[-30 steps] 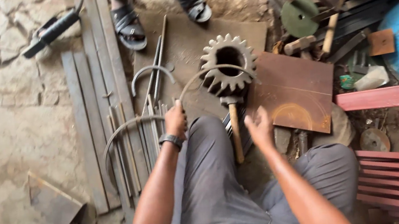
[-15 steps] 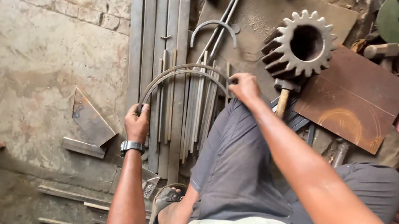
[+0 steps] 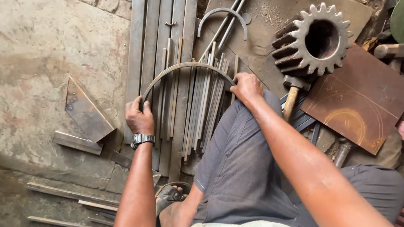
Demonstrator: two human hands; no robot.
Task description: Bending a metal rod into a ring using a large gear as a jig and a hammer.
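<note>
Both hands are on the curved grey steel strip [image 3: 185, 68], bent into a wide arch — the left hand [image 3: 139, 117] has its grip closed round one end, the right hand [image 3: 245, 87] pinches the other end just above the knee. The arch spans a bundle of long flat steel bars [image 3: 174, 41] lying on the concrete floor [image 3: 31, 56]. Beyond the right hand, a big rusty toothed gear [image 3: 315, 40] rests on a brown steel plate [image 3: 360, 99] — a wooden-handled hammer [image 3: 291, 94] lies just beside it.
</note>
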